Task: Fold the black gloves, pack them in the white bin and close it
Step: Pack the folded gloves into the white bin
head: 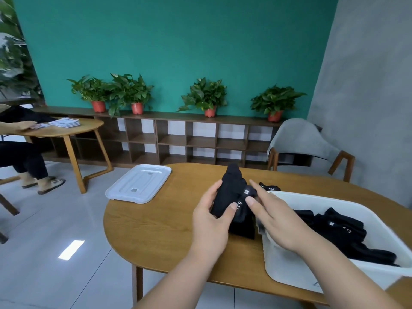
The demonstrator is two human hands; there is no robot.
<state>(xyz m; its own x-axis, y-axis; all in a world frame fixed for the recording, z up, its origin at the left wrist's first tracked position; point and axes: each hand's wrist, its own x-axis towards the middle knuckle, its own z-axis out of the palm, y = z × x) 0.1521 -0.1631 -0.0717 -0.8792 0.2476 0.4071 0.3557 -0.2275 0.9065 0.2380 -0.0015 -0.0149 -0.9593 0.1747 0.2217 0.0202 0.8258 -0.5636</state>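
Gripping the black glove (231,192) in our left hand (211,217) at the wooden table (156,230), we pinched its labelled cuff with our right hand (276,219), beside the white bin (281,264).

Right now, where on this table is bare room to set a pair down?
Bare wood lies between the white lid and the left hand, down to the table's near edge. A strip is free behind the bin, past the loose glove. Crowded: held gloves beside the bin's corner.

An office lounge: cubby shelf (156,139) with potted plants (131,92), wooden tables (156,230).
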